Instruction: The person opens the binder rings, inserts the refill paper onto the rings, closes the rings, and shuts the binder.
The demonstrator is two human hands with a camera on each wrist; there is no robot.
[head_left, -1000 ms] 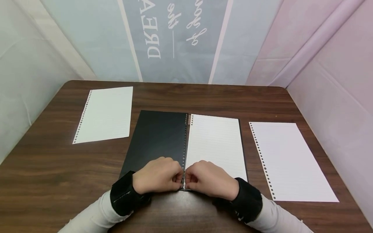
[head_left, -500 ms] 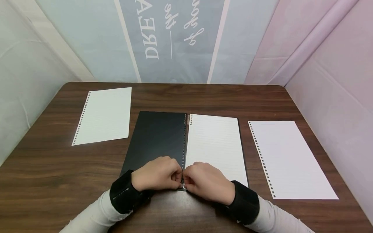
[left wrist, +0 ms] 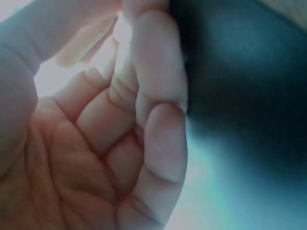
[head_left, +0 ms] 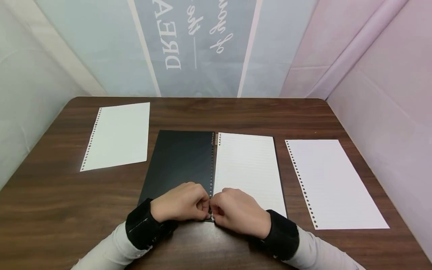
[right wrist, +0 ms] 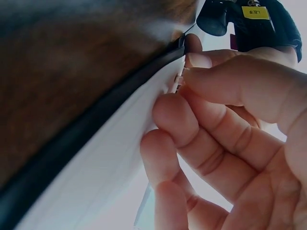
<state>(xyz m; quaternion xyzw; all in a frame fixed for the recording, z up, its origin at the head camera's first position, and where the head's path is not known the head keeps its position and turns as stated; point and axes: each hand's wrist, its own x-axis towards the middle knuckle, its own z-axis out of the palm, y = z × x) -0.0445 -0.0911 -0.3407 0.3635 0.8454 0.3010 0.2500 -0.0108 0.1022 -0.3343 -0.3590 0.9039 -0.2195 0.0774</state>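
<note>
A loose-leaf binder lies open on the table, its black cover (head_left: 182,161) folded out to the left. White lined sheets (head_left: 248,168) with a punched edge lie on its right side. Along the spine runs a row of binder rings (head_left: 212,165). At the spine's near end my left hand (head_left: 183,202) has its fingers curled, thumb and fingertips at the rings. Right beside it, my right hand (head_left: 239,212) pinches the same end; its thumb and fingertips touch the rings in the right wrist view. The fingers hide the exact contact. In the left wrist view the left fingers (left wrist: 165,139) are curled against the dark cover.
One loose punched sheet (head_left: 116,135) lies at the back left of the wooden table (head_left: 54,210). Another loose sheet (head_left: 334,183) lies to the right of the binder. Fabric curtains (head_left: 209,82) stand behind the table and at both sides.
My right hand has shifted slightly left, closer to the left hand, with the fingers of both staying at the spine's near end. The whole view has drifted slightly; the sheets lie as before.
</note>
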